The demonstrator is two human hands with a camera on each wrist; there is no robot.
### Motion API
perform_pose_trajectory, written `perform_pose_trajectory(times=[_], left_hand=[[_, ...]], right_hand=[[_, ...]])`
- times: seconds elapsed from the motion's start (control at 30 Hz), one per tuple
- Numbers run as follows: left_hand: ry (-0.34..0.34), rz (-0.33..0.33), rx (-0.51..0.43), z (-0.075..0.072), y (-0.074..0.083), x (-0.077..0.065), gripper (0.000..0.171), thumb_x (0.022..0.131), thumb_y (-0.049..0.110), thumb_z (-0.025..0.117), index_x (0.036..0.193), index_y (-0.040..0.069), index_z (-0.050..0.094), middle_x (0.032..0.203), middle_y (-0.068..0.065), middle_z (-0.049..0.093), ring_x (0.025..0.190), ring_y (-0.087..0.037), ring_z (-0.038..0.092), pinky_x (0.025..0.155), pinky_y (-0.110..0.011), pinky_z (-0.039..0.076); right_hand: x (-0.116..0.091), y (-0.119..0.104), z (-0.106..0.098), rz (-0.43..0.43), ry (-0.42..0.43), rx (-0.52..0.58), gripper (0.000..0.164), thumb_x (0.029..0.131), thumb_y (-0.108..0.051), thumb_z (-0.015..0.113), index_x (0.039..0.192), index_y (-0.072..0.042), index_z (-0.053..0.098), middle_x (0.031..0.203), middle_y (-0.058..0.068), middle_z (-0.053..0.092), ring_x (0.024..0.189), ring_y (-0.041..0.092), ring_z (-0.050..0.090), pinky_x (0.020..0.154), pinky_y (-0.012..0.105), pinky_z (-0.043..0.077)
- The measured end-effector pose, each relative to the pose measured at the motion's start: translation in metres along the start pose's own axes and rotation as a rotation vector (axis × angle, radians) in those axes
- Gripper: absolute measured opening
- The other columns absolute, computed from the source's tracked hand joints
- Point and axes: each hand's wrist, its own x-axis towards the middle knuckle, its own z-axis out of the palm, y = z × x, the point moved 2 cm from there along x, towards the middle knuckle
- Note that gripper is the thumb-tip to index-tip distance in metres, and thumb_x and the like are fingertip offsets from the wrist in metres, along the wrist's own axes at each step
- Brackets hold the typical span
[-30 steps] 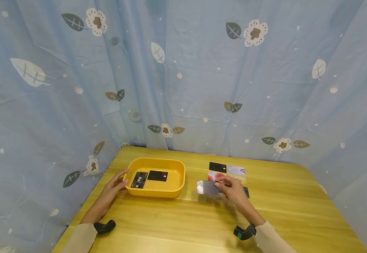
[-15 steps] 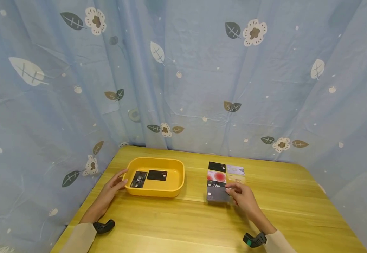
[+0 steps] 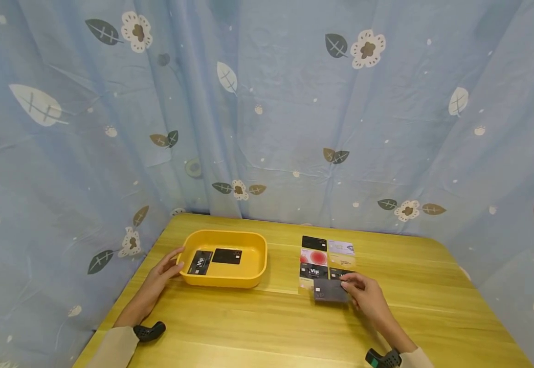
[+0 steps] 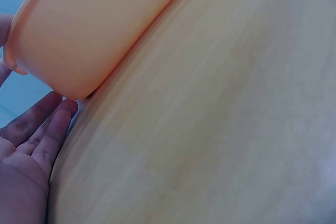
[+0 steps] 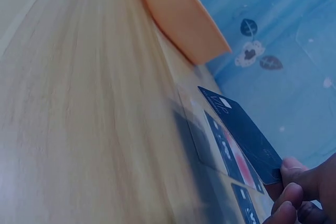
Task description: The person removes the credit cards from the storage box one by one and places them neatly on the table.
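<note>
My right hand (image 3: 363, 296) pinches a dark grey VIP card (image 3: 327, 290) by its right edge. In the right wrist view the VIP card (image 5: 241, 129) is tilted and raised above the table, casting a shadow. Beneath and behind it, cards lie in two columns, including a black card (image 3: 314, 243), a red-patterned card (image 3: 314, 256) and a black Vip card (image 3: 313, 271). The held card partly covers the nearest ones. My left hand (image 3: 158, 276) holds the left side of a yellow plastic basin (image 3: 223, 281), thumb at its rim; lower fingers (image 4: 52, 129) touch its base.
Inside the basin lie two black cards, one upright-turned card (image 3: 200, 262) and one sideways card (image 3: 227, 256). The wood-grain table (image 3: 248, 327) ends at a blue patterned curtain (image 3: 285, 128) behind and at the sides.
My right hand has moved the dark grey card rightward and toward me, off the upper rows and over the nearest cards. The left hand stays at the basin.
</note>
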Motion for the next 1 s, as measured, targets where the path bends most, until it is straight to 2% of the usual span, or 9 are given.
perform_pose_trajectory(times=[0.2, 0.5, 0.7, 1.0], left_hand=[[-0.003, -0.004, 0.014, 0.001, 0.0, -0.001, 0.066, 0.105, 0.044, 0.058, 0.163, 0.023, 0.032, 0.168, -0.012, 0.019, 0.146, -0.036, 0.029, 0.106, -0.036, 0.043], [0.0, -0.008, 0.003, -0.001, -0.001, 0.001, 0.066, 0.105, 0.044, 0.058, 0.162, 0.024, 0.033, 0.158, -0.014, 0.034, 0.126, -0.023, 0.045, 0.097, -0.025, 0.049], [0.003, 0.006, 0.004, -0.002, -0.002, 0.003, 0.064, 0.105, 0.044, 0.058, 0.161, 0.026, 0.035, 0.156, -0.012, 0.036, 0.126, -0.025, 0.045, 0.095, -0.023, 0.049], [0.003, 0.002, 0.004, -0.002, -0.003, 0.002, 0.065, 0.105, 0.045, 0.058, 0.162, 0.024, 0.034, 0.16, -0.013, 0.031, 0.128, -0.024, 0.042, 0.097, -0.026, 0.048]], right_hand=[[-0.004, 0.011, -0.009, 0.059, 0.028, 0.0, 0.018, 0.102, -0.01, 0.065, 0.117, -0.001, 0.07, 0.078, 0.005, 0.06, 0.056, 0.016, 0.048, 0.047, 0.026, 0.041], [-0.007, 0.021, -0.02, 0.102, 0.029, -0.014, 0.019, 0.102, -0.007, 0.063, 0.12, -0.002, 0.069, 0.08, 0.008, 0.063, 0.057, 0.017, 0.049, 0.047, 0.028, 0.044], [-0.007, 0.024, -0.027, 0.116, 0.031, -0.017, 0.021, 0.103, -0.007, 0.062, 0.123, 0.0, 0.067, 0.081, 0.01, 0.064, 0.059, 0.018, 0.05, 0.048, 0.029, 0.047], [-0.005, 0.033, -0.036, 0.135, 0.017, -0.014, 0.025, 0.104, -0.01, 0.063, 0.126, 0.002, 0.066, 0.069, 0.007, 0.055, 0.056, 0.018, 0.048, 0.048, 0.031, 0.049]])
